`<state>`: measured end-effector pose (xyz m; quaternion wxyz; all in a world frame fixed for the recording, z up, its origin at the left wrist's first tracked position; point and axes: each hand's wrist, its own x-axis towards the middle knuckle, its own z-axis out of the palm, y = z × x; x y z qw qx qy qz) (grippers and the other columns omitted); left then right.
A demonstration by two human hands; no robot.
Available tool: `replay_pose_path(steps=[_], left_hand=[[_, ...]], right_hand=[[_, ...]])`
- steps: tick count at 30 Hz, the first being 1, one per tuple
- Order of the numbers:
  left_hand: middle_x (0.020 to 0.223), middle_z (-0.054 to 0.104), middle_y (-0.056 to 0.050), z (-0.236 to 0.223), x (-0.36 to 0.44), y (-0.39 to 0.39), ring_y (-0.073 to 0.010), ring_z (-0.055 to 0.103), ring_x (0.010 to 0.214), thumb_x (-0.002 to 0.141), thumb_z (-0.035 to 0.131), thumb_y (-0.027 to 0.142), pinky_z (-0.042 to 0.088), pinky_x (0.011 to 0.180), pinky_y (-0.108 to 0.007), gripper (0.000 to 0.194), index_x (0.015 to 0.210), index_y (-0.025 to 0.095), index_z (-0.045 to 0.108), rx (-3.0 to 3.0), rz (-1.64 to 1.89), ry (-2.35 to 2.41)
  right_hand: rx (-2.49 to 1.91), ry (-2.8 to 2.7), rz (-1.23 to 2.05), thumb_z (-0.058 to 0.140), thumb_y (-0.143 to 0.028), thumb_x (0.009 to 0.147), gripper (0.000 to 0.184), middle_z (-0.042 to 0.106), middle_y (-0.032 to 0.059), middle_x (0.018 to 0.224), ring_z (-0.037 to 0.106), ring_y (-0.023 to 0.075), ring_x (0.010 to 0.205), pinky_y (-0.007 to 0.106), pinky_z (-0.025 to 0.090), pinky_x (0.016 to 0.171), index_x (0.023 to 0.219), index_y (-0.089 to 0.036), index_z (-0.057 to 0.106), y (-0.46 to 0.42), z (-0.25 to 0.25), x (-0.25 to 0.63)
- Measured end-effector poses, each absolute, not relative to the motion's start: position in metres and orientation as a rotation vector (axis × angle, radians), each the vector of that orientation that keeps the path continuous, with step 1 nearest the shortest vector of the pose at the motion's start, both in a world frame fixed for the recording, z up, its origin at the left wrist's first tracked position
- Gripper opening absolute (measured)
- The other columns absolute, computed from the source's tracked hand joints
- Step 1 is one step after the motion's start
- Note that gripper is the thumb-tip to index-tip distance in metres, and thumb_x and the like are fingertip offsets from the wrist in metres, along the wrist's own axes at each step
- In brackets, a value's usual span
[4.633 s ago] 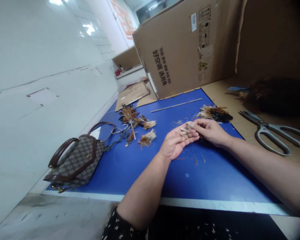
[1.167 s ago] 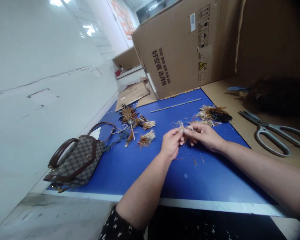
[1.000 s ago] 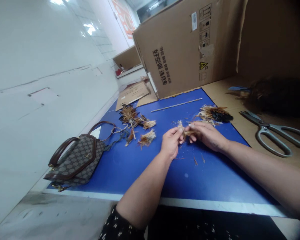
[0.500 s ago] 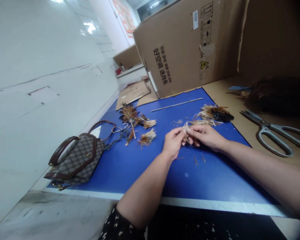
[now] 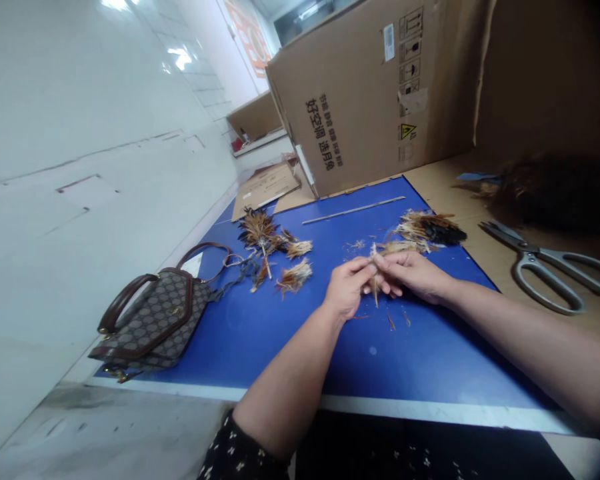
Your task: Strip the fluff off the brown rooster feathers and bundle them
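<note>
My left hand [image 5: 349,287] and my right hand [image 5: 414,273] meet over the blue table [image 5: 280,347], thumbs and fingertips pinched together on a small tuft of feathers [image 5: 376,293]. Its pale ends stick up between the thumbs, and a brown tip hangs below the fingers. Just behind the right hand lies a pile of feathers [image 5: 420,228], pale at one end and brown to black at the other. To the left are two small feather bunches [image 5: 296,275] and a larger brown feather cluster [image 5: 259,230] on a stick. Loose feather bits lie near my hands.
A patterned handbag [image 5: 163,320] lies at the left, its strap near grey cords [image 5: 245,270]. Large scissors [image 5: 540,257] rest on cardboard at the right, before a dark feathery mass [image 5: 560,193]. A thin rod [image 5: 355,209] and a big cardboard box [image 5: 360,107] are behind.
Both hands stay in nearly the same place. The fingers have shifted slightly, and more of the tuft's brown tip now shows below them.
</note>
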<state>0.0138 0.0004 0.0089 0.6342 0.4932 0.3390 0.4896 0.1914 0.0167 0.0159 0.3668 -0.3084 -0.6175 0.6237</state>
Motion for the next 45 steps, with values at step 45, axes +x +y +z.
replay_pose_path(steps=[45], left_hand=[[0.056, 0.058, 0.0, 0.002, 0.012, 0.005, -0.0056, 0.041, 0.044, 0.075, 0.089, 0.052, 0.022, 0.043, -0.023, 0.043, 0.081, 0.012, 0.075, 1.122, 1.135, 0.984]], right_hand=[[-0.948, -1.308, 1.011, 0.081, -0.058, 0.087, 0.039, 0.062, -0.0003, 0.064, 0.052, 0.0131, 0.052, 0.029, 0.043, 0.052, 0.086, -0.021, 0.07, 0.024, 0.019, 0.199]])
